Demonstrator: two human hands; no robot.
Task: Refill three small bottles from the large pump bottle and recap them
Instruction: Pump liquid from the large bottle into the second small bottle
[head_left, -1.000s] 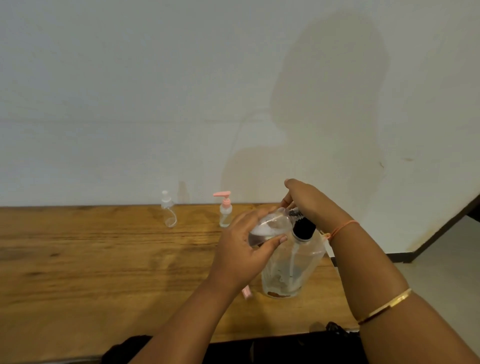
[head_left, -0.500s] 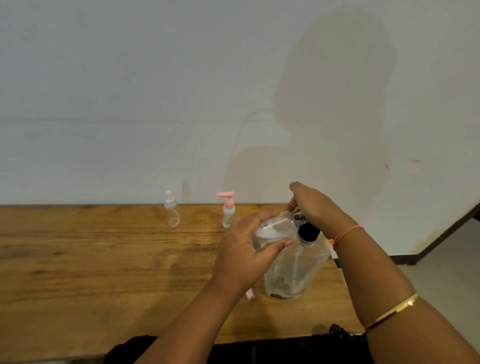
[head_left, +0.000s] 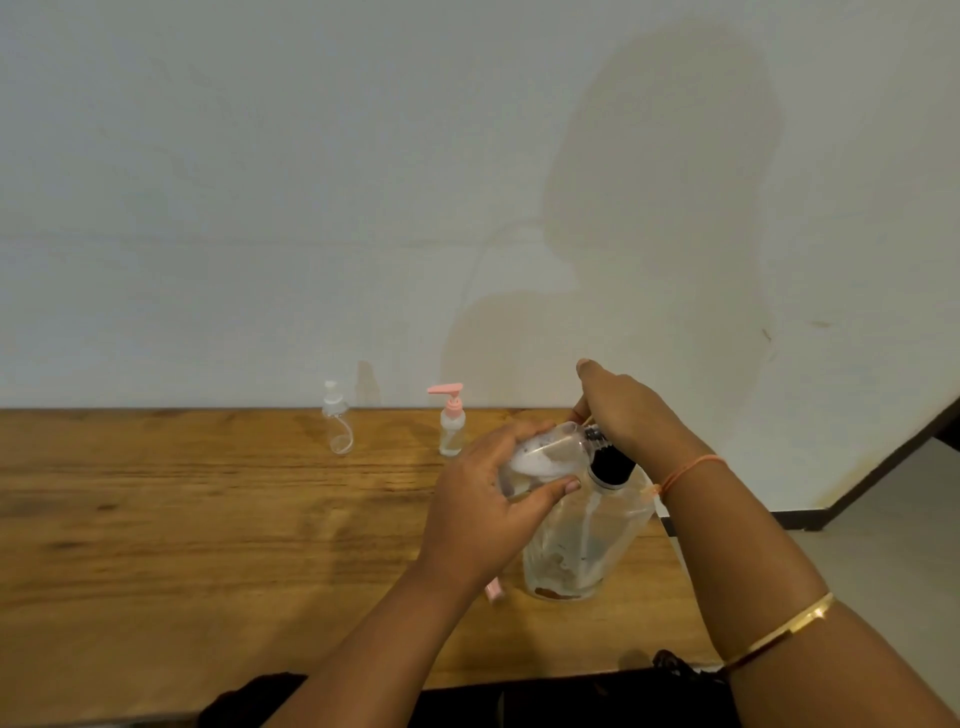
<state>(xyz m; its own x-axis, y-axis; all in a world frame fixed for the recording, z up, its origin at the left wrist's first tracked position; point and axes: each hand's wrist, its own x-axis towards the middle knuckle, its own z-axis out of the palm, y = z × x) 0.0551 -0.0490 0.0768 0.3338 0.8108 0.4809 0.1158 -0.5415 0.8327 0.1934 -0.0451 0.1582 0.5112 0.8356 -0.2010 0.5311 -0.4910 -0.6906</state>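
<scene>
Whether any of the bottles bears print or a brand cannot be told; they all read as plain clear plastic. The left hand (head_left: 483, 514) grips a small bottle (head_left: 540, 457), fingers over its top and thumb curled under it. The bottle is tilted on its side above the desk (head_left: 182, 519), with its mouth turned toward the black pump collar (head_left: 610, 465) of the large pump bottle (head_left: 587, 540). That large bottle stands upright on the desk just right of the left hand, touching the small one near its neck. The right hand (head_left: 628, 410) is arched over the pump head, fingers bent down around it and hiding it. An orange thread (head_left: 685, 470) circles that wrist and a gold bangle (head_left: 779, 631) sits further up the arm. A small pink piece (head_left: 493, 591) lies on the desk beside the large bottle's base, partly behind the left wrist. Well apart, at the desk's back edge by the wall, stand a clear-capped bottle (head_left: 337, 431) and a pink-pump bottle (head_left: 451, 423).
</scene>
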